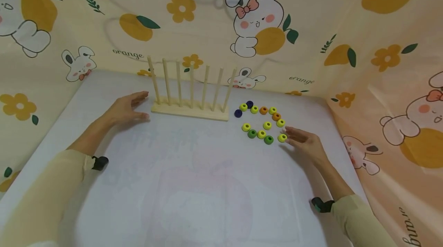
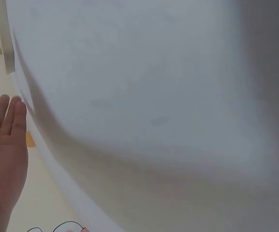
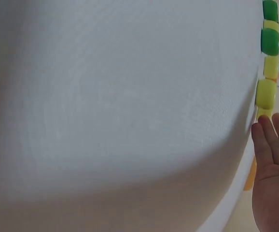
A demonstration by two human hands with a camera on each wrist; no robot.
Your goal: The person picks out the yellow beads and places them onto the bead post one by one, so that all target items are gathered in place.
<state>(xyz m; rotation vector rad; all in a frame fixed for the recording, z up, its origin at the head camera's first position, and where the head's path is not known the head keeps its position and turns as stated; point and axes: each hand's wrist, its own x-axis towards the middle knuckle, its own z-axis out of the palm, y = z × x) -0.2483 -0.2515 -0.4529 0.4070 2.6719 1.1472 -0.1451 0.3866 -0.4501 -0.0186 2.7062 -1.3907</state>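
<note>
A wooden rack [image 1: 189, 114] with several upright pegs stands at the back of the white table. Just left of its base is my left hand [image 1: 125, 109], thumb and fingers spread apart and holding nothing; the left wrist view shows its straight fingers [image 2: 5, 116] too. Right of the rack lie several round beads with holes, among them a yellow bead [image 1: 246, 127], a green bead [image 1: 268, 139], an orange bead [image 1: 263, 110] and a dark blue bead [image 1: 238, 113]. My right hand [image 1: 306, 145] is beside the rightmost yellow bead [image 1: 282, 137], fingertips close to it, fingers fairly straight.
A white cloth-covered table [image 1: 207, 185] spreads in front of both hands. Patterned cloth walls [image 1: 204, 43] with rabbits and oranges stand behind and at the sides. Black wrist cameras [image 1: 322, 204] sit at the cuffs.
</note>
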